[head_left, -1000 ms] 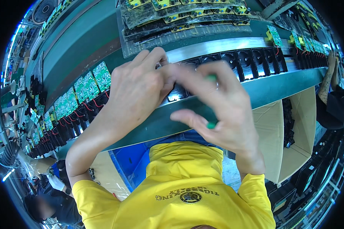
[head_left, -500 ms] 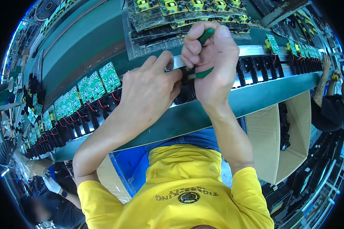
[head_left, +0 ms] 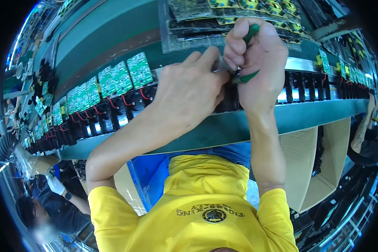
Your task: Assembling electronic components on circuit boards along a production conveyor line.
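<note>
My right hand is closed around green-handled pliers, whose two handles are spread apart. Their jaws point left toward my left hand and are mostly hidden. My left hand, fingers curled in a pinch, is over a black plastic housing in the row on the bench. Whatever its fingertips hold is covered by the fingers. To the left of it, green circuit boards stand upright behind black housings, joined to them by red wires.
Stacked sheets carrying yellow-and-black components lie beyond my hands. More black housings run to the right along the green bench edge. Below it stands an open cardboard box. Other people work at both sides.
The bench and both hands sit farther right in the picture as the view has shifted. The hands keep nearly the same pose, with the pliers still in the right one.
</note>
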`<state>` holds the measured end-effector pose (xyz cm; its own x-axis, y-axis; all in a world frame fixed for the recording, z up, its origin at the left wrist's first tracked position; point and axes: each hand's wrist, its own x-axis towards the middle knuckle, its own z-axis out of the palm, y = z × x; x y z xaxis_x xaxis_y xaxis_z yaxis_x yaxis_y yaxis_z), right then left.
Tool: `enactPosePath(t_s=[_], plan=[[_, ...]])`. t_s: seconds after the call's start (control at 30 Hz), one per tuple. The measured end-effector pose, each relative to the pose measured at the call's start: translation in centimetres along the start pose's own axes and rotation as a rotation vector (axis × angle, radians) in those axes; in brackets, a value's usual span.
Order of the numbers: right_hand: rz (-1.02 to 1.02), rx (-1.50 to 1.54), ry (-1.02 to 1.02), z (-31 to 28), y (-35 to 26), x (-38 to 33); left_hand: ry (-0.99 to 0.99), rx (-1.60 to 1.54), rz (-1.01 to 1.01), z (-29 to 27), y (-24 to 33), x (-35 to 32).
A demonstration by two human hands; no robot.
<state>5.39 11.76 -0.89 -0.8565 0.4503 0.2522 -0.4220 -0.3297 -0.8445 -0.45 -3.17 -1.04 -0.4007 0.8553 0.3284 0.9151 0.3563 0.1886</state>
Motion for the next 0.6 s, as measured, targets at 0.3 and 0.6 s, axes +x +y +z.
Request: enactPosePath(t_s=[0.3,0.6], plan=[[-0.074,0.028,0.063,0.1,0.1,-0.7,-0.067,0.03,0.003,-1.1,-0.3,-0.1],[-0.261,-1.65,-0.279,-2.7,-5.0,-9.7,-0.532,-0.078,0.065,-5.6,-1.8,4.3]])
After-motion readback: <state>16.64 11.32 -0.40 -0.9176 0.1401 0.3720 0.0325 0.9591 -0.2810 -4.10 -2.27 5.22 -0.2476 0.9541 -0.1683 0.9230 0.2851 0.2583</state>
